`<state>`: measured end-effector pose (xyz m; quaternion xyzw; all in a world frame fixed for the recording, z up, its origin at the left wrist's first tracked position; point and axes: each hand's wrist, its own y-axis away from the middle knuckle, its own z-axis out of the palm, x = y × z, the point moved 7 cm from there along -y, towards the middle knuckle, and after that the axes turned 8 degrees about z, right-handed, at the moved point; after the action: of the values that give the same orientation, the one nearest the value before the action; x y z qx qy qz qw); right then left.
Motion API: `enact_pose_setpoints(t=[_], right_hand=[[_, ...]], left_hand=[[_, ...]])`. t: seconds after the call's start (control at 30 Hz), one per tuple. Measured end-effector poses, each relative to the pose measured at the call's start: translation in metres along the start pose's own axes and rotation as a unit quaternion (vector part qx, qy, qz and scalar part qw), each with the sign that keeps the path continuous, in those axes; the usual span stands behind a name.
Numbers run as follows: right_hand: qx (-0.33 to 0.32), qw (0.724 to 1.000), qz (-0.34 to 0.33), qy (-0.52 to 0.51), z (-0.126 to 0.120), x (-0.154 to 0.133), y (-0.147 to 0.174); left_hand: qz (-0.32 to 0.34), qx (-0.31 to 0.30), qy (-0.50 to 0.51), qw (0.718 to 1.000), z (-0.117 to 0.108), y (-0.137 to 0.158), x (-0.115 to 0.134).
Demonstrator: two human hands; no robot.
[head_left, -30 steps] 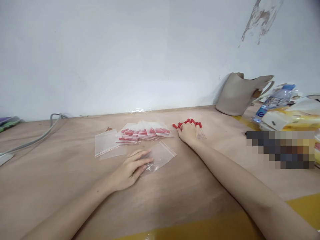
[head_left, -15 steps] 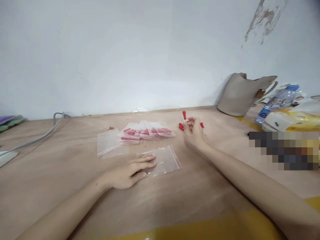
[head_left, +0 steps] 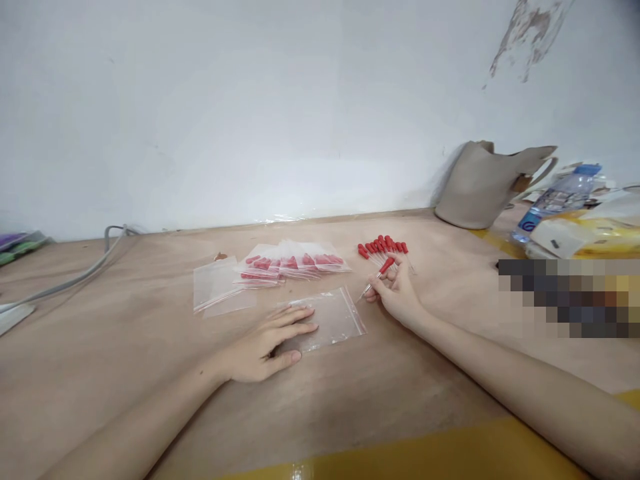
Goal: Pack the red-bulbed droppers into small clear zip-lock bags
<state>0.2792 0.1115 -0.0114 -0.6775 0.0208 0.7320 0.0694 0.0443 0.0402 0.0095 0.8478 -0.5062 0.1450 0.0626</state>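
Note:
My left hand (head_left: 267, 340) lies flat with fingers spread over the left part of a clear zip bag (head_left: 333, 320). The bag's zip edge faces right, and no contents show in it. In my right hand (head_left: 397, 293) is a glass dropper (head_left: 384, 270) with a red rubber bulb, pinched between thumb and fingers. Its bulb points up and right, and its thin tip slants down beside the bag's zip edge. Just behind that hand lies a fanned pile of red-bulb droppers (head_left: 383, 243).
Overlapping zip bags with red droppers inside (head_left: 293, 263) lie behind my left hand. Flat clear bags (head_left: 215, 283) are left of them. A grey cable (head_left: 90, 272) runs at far left. A beige bag (head_left: 477, 190), a water bottle (head_left: 555, 203) and yellow-white packaging (head_left: 590, 233) stand at right.
My right hand has come from the dropper pile toward the zip bag, carrying one dropper now tilted tip down. The pile is uncovered. My left hand has shifted slightly right on the bag.

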Motion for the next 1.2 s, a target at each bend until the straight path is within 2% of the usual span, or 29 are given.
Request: enact_pose_setpoints(t=[0.13, 0.37, 0.5, 0.63, 0.87, 1.0, 1.07, 1.2], right_hand=[[-0.024, 0.999, 0.017, -0.030, 0.007, 0.001, 0.003], [-0.081, 0.984, 0.115, -0.107, 0.006, 0.011, 0.015], [-0.188, 0.973, 0.129, -0.043, 0.005, 0.010, 0.021], [-0.303, 0.942, 0.144, 0.036, 0.012, 0.005, 0.025], [-0.382, 0.898, 0.120, 0.183, 0.015, 0.005, 0.012], [-0.360, 0.894, 0.049, 0.262, 0.011, 0.002, 0.005], [-0.357, 0.893, -0.001, 0.273, 0.015, -0.003, 0.009], [-0.350, 0.891, -0.049, 0.285, 0.027, -0.010, 0.023]], left_hand=[[-0.004, -0.002, -0.002, 1.000, 0.001, -0.001, -0.001], [-0.027, 0.037, 0.003, 0.999, 0.002, -0.010, -0.001], [-0.008, 0.049, -0.005, 0.999, 0.002, -0.012, 0.000], [0.000, 0.053, -0.007, 0.999, 0.002, -0.011, 0.002], [0.004, 0.053, -0.018, 0.998, 0.000, -0.012, 0.005], [0.006, 0.045, -0.018, 0.999, 0.001, -0.012, 0.006], [0.004, 0.043, -0.019, 0.999, 0.001, -0.012, 0.006], [0.005, 0.042, -0.023, 0.999, 0.001, -0.012, 0.006]])
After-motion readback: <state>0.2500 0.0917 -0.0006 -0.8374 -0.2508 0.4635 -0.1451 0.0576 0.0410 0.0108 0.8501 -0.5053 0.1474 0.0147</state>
